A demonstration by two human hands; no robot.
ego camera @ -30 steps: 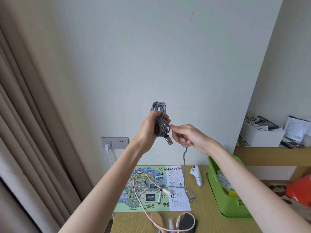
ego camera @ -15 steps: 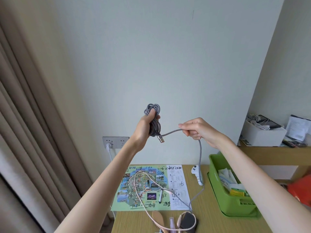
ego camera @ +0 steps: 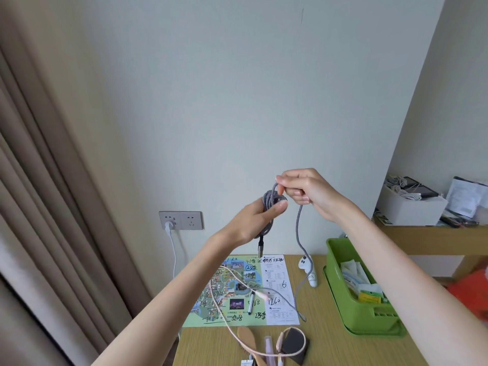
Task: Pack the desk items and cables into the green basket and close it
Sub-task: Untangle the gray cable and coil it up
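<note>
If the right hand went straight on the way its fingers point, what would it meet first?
Likely the grey cable coil gripped by the left hand, just beside the right hand; depth is unclear.

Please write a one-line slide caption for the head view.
Left hand grips the coiled grey cable while the right hand pinches its loose strand above the desk.

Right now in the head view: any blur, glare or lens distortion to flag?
Head view: wide-angle bend, the curtain and the right wall corner lean; soft even light, no glare; grey cable, left hand, right hand and writing on the map sharp; red thing at the right edge smeared.
</note>
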